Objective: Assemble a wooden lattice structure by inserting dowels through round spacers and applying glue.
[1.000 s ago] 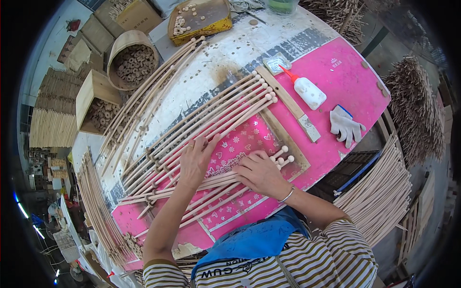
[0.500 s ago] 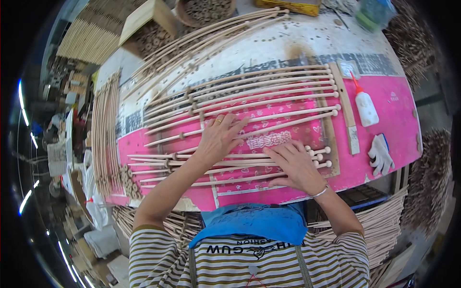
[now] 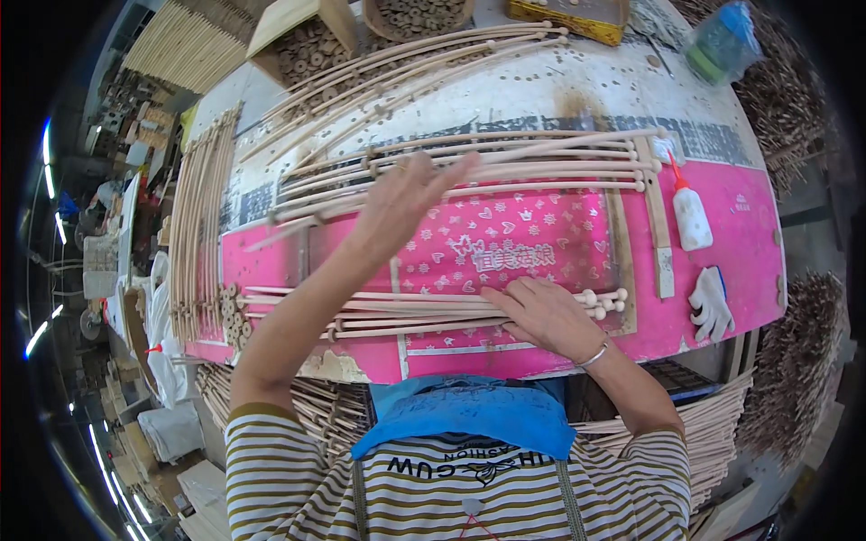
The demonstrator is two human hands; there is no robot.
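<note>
My left hand (image 3: pixel 397 203), smeared by motion, is closed around a pale wooden rod (image 3: pixel 564 146) with a ball end. That rod slants over a row of similar ball-ended rods (image 3: pixel 568 171) at the back of the pink mat. Nearer to me, my right hand (image 3: pixel 550 316) closes over a bunch of wooden rods (image 3: pixel 424 307), whose ball ends stick out to its right. Small wooden rings sit on several rods near their left ends. My left forearm hides part of both groups.
A wooden strip (image 3: pixel 660 225), a white glue bottle (image 3: pixel 691 212) with a red nozzle and a white glove (image 3: pixel 711 307) lie at the right. More rods (image 3: pixel 203 234) stand stacked at the left. Behind are a wooden box (image 3: pixel 311 45) of rings and a yellow tray (image 3: pixel 577 22).
My left hand has moved away from me, carrying a rod from the pink mat's middle toward the back row. My right hand has drawn the near rods into a tighter bunch.
</note>
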